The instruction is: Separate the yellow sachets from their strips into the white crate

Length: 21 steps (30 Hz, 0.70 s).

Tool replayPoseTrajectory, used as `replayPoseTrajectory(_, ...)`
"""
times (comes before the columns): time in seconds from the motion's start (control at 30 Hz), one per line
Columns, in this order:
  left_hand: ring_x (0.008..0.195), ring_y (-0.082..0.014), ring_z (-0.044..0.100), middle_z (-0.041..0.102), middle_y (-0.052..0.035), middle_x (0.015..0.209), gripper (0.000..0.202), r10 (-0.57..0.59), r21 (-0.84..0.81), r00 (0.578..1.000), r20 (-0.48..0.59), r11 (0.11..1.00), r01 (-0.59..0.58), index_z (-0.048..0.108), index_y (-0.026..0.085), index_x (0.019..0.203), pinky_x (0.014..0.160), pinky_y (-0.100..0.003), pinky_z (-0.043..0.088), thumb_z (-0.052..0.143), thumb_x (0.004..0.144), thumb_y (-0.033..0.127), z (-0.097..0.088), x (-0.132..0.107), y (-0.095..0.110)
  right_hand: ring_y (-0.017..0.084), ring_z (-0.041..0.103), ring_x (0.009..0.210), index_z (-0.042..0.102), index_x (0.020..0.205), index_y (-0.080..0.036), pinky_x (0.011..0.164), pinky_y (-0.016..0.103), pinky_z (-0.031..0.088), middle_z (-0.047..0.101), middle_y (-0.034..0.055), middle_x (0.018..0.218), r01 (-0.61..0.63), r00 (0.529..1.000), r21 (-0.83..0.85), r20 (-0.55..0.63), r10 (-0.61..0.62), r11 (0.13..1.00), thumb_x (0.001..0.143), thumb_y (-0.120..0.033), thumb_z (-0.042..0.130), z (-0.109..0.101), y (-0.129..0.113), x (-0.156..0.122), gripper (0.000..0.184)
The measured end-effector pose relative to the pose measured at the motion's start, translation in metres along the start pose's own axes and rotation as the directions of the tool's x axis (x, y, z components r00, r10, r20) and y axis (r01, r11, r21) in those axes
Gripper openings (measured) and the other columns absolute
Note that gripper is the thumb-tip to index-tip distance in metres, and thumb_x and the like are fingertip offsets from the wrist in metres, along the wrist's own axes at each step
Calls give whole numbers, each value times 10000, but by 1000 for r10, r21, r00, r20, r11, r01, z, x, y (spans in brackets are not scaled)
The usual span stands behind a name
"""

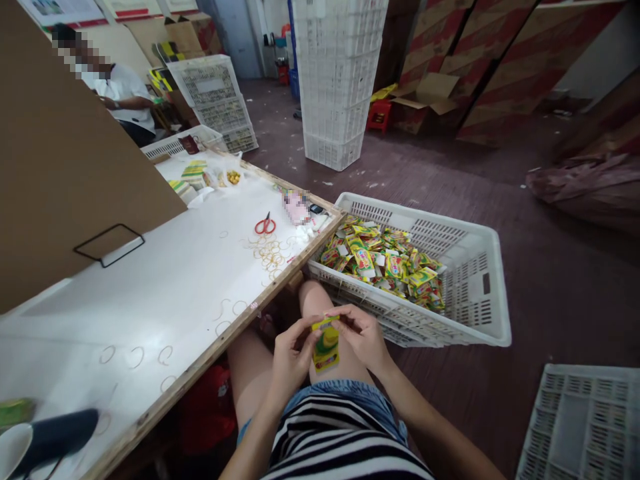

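Above my lap I hold a small yellow and green printed box [326, 348] with both hands. My left hand [296, 343] pinches its upper left edge between thumb and fingers. At the upper right edge, the fingers of my right hand [361, 333] are closed on the same box near its top. Just beyond my knees, a white plastic crate [473, 287] holds a heap of similar small yellow, green and red boxes [385, 257], some with white flaps showing.
To my left runs a white table [195, 287] with a wooden edge, bearing rubber bands [270, 253], red-handled scissors [265, 225] and a dark blue cup [55, 437]. A tall crate stack [337, 87] stands ahead; another crate [580, 427] lies lower right. A person [125, 93] sits far left.
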<state>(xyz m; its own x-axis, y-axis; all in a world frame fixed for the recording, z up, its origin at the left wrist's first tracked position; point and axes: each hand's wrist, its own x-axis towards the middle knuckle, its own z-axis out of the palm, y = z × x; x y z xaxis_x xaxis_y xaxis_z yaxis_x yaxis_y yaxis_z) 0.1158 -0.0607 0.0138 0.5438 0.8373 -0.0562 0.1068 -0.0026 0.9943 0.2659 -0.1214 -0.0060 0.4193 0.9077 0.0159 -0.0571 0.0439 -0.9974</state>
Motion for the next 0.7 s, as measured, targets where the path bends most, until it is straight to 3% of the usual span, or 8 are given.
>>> replayPoseTrajectory(0.13,874,-200,675,728,-69,956,200,24,92,1000,6,995,-24,693,186,964,787,-282,542,561,874,307,10,5,-7,204,656,839,692,816,-210,767,329,525,715,58,860,11,999,-1,-30,-11,1000,806,-352,657,-2,6,-1,147)
replayPoseTrajectory(0.23,1070,-216,630,664,-89,1170,280,40,136,995,92,989,-52,608,203,1142,916,-313,512,528,896,308,11,20,-13,188,646,789,676,817,-208,732,314,524,700,48,832,1,986,-25,-166,-6,1000,810,-367,649,-23,15,9,161)
replayPoseTrajectory(0.3,1258,-234,505,541,-111,1345,410,104,220,989,107,967,-126,484,209,1293,1050,-366,423,525,896,305,4,40,-16,161,625,709,643,931,-206,672,293,516,680,40,841,-7,909,-34,-416,-8,999,828,-389,621,-49,28,19,210)
replayPoseTrajectory(0.33,1319,-246,437,478,-125,1402,475,143,296,985,97,941,-166,428,203,1340,1096,-398,372,533,890,307,-2,53,-18,149,615,686,603,1033,-208,653,285,510,672,43,881,-8,832,-28,-555,-9,1000,837,-400,604,-63,38,22,274)
replayPoseTrajectory(0.4,1321,-283,424,475,-163,1383,552,194,518,980,39,835,-186,386,166,1369,1103,-463,350,559,870,323,-17,85,-24,163,636,804,479,1227,-218,693,293,514,637,80,1084,-42,726,-16,-688,19,999,822,-425,605,-87,66,22,472)
replayPoseTrajectory(0.47,1308,-334,421,477,-211,1356,601,194,708,981,17,691,-149,376,106,1370,1091,-521,346,576,851,335,-31,120,-35,164,633,841,478,1216,-217,703,288,517,622,84,1139,-229,730,-54,-671,134,972,818,-480,579,-97,102,12,487)
replayPoseTrajectory(0.6,1379,-395,295,393,-277,1414,705,146,843,964,222,467,-265,284,51,1410,1098,-589,299,582,839,337,-48,180,-70,183,622,693,631,806,-163,658,326,529,660,40,748,-446,729,-66,-605,320,893,810,-488,608,-82,175,-11,325)
replayPoseTrajectory(0.7,1406,-381,246,342,-262,1459,724,96,829,921,377,409,-382,209,91,1453,1102,-588,302,563,849,278,-51,207,-90,163,628,761,631,922,-137,705,339,539,652,35,870,-584,658,-80,-629,414,808,885,-386,595,-70,213,-11,255)
